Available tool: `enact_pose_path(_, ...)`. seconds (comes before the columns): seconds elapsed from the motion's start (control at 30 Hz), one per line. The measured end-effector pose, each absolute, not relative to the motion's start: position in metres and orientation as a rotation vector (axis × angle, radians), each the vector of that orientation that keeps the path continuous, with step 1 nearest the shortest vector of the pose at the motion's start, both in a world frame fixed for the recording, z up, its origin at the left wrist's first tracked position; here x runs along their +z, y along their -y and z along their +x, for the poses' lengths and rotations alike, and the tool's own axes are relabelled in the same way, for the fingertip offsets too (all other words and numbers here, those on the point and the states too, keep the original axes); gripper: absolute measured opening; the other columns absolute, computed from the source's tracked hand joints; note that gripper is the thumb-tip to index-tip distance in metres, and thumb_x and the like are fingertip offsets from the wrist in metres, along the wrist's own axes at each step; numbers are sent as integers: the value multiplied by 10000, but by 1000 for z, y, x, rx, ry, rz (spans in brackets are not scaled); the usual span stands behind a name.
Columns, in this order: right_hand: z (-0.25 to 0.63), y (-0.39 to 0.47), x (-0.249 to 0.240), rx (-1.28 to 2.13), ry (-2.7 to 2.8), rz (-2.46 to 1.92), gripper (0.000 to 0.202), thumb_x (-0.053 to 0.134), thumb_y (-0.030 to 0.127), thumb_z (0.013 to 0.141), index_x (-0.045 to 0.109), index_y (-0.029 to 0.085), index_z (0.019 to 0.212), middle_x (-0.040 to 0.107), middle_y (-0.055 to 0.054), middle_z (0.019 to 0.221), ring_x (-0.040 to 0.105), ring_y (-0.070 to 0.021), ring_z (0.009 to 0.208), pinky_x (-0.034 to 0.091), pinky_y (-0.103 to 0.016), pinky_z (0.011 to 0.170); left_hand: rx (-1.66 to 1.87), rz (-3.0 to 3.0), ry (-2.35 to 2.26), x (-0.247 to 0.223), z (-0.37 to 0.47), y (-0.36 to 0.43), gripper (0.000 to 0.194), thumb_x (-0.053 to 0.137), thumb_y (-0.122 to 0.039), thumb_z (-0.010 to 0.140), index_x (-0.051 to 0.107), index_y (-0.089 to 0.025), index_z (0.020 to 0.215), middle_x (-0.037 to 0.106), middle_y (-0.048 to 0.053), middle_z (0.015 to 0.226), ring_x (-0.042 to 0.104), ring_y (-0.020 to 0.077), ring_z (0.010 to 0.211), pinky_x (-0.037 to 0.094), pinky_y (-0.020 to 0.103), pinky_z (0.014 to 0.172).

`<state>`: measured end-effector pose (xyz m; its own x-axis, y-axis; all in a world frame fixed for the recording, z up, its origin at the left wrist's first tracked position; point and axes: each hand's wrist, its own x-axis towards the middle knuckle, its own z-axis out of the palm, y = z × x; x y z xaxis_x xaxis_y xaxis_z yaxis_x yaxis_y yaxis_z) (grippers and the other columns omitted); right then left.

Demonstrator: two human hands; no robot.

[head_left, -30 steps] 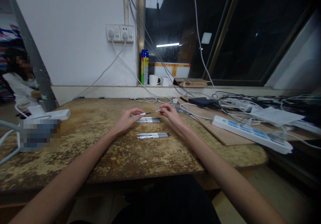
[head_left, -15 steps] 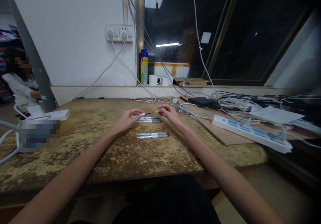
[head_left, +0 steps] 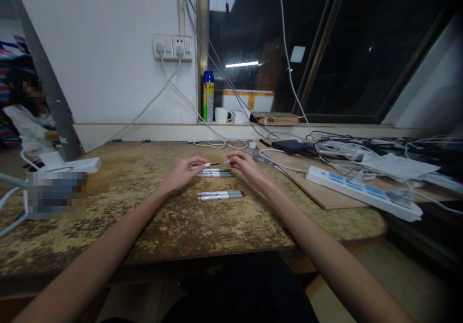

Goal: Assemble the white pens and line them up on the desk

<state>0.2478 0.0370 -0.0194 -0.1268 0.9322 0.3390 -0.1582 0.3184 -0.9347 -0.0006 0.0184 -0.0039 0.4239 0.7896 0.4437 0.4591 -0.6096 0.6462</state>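
Observation:
My left hand (head_left: 186,171) is closed around the white barrel of a pen (head_left: 206,165), above the far part of the table. A thin dark refill (head_left: 218,163) spans the gap between that barrel and my right hand (head_left: 245,165). The fingertips of my right hand pinch a small pale piece at the refill's right end; its exact shape is hidden. Just below my hands, several white and grey pens (head_left: 216,173) lie side by side. Nearer to me is a second group of white and grey pens (head_left: 221,195).
A worn wooden table (head_left: 173,231) spans the front. On the right lie a white power strip (head_left: 361,193), a brown board (head_left: 314,188) and tangled cables. A spray can (head_left: 208,96) and white mug (head_left: 222,115) stand on the sill. A person (head_left: 29,115) sits at far left.
Almost nothing differs. Both hands keep their hold on the pen barrel and the refill end, and the pens on the table lie as before.

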Motion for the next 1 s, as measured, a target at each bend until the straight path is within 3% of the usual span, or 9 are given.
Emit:
enact_pose_path(0.5,232,-27,-24,915,1679,-771,174,722,302,787,741,212,935,739,-27,960,669,-180,870,521,-314,861,958,2232,-1013,-6,3,-17,351,603,-463,949,765,-210,1131,770,79,1144,697,246,1014,512,371,939)
enact_pose_path(1.0,236,-27,-25,885,1771,-790,273,728,365,848,709,190,1057,726,-49,955,665,-178,812,520,-316,751,971,2210,-985,-5,3,-17,390,637,-495,931,776,-195,1138,775,82,1154,695,263,1065,485,381,998)
